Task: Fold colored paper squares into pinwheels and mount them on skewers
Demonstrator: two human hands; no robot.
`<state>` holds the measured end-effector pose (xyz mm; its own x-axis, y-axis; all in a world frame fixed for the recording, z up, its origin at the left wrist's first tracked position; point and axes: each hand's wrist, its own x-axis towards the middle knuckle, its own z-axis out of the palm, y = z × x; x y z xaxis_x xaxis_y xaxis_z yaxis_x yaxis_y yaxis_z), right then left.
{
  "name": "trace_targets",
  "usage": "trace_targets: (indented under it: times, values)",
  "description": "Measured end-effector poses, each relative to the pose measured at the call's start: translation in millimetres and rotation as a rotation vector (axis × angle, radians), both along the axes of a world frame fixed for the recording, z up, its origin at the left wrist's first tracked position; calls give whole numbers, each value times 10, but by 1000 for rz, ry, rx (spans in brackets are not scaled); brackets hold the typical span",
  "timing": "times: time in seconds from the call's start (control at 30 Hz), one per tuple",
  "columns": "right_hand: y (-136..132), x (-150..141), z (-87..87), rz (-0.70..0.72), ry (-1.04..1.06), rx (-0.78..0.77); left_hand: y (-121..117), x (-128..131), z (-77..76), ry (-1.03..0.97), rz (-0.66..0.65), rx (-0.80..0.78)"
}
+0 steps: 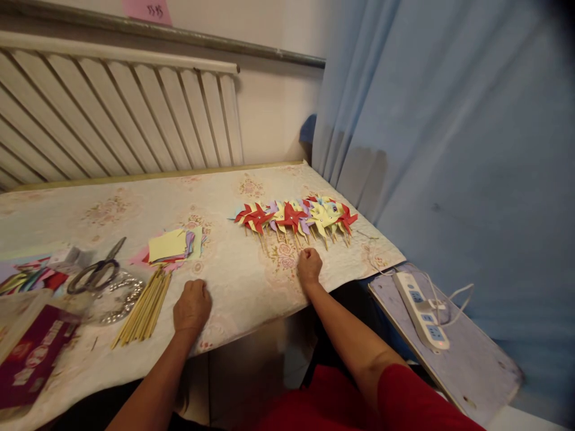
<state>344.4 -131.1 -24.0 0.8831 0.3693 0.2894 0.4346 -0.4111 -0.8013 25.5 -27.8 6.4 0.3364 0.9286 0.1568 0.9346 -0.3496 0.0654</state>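
Note:
My left hand point(193, 306) rests on the table in a loose fist, just right of a bundle of thin wooden sticks point(142, 308). Closed in much the same way, my right hand point(309, 267) lies near the table's front edge, with nothing seen in it. Just beyond it is a row of paper pinwheels point(291, 215) in red, yellow and purple, their sticks pointing toward me. A stack of coloured paper squares point(167, 246), yellow on top, sits behind the sticks. Black-handled scissors point(96, 274) lie beside small shiny metal pieces point(128, 298) in what looks like clear plastic.
Coloured paper pieces point(33, 280) and a purple box or booklet point(33, 359) occupy the table's left end. A floral cloth point(242, 269) covers the table. At right, a white power strip point(421, 311) with cables lies on a lower board point(476, 365), beside a blue curtain point(449, 149).

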Motion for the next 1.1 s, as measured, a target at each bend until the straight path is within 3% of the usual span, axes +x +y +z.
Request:
trace_targets:
  times: [0.17, 0.27, 0.53, 1.1]
  values:
    - [-151, -200, -47, 126, -120, -12, -5, 6, 10, 1, -4, -3]
    - [-186, -276, -50, 226, -224, -106, -7, 5, 6, 1, -3, 2]
    - [-186, -333, -13, 307, -361, -324, 2, 0, -10, -13, -8, 16]
    - [-176, -341, -24, 315, -386, -366, -24, 9, 38, -11, 7, -23]
